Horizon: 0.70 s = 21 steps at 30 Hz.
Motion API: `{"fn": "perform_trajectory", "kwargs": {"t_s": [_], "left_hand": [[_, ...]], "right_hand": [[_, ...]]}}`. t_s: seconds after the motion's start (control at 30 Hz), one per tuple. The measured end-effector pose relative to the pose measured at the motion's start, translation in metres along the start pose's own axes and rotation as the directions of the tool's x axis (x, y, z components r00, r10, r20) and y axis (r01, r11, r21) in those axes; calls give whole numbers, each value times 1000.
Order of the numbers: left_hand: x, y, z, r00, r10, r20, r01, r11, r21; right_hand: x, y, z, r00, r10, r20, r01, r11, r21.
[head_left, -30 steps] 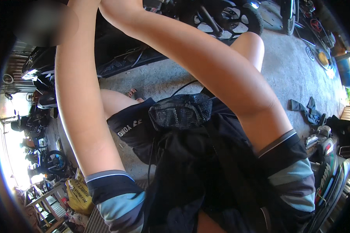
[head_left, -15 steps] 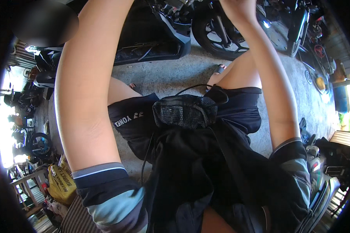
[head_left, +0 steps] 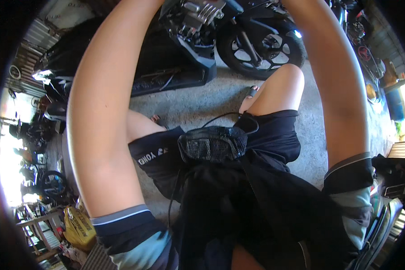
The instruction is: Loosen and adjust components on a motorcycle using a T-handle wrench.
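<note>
Both my hands are cut off by the upper edge, so what they hold or touch is hidden. My left forearm (head_left: 114, 49) reaches up past a black motorcycle (head_left: 180, 58), near its exposed engine parts (head_left: 200, 18). Farther right, my right forearm (head_left: 337, 67) rises beyond the front wheel (head_left: 226, 51), which has a dark tyre and light spokes. The motorcycle's dark side panel runs behind my left arm. A black mesh pouch (head_left: 213, 144) with a cord lies at my lap.
My bare knees are bent over a grey concrete floor (head_left: 193, 99). At the lower left sits a yellow sack (head_left: 78, 227) beside a wooden frame (head_left: 38, 231). More wheels and bike parts line the left side. A blue drum (head_left: 396, 108) stands at the right.
The view has tilted up, showing more of the motorcycle's engine and front wheel. My right forearm has swung outward to the right, and its wrist has left the picture.
</note>
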<state>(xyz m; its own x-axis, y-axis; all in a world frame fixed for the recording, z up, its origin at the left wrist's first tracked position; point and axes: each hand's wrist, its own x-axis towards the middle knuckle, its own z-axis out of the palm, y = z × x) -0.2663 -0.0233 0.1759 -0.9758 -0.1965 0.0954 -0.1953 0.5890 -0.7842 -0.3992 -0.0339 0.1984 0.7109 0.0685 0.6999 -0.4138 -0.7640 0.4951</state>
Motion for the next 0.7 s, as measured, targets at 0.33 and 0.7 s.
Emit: {"fn": "perform_trajectory", "kwargs": {"t_s": [0.33, 0.7], "left_hand": [[-5, 20, 2, 963, 10, -270, -54, 986, -157], [-30, 53, -10, 819, -407, -404, 279, 898, -340]], "right_hand": [[52, 8, -13, 790, 188, 583, -190, 980, -58], [22, 7, -33, 704, 489, 516, -508, 854, -116]]}}
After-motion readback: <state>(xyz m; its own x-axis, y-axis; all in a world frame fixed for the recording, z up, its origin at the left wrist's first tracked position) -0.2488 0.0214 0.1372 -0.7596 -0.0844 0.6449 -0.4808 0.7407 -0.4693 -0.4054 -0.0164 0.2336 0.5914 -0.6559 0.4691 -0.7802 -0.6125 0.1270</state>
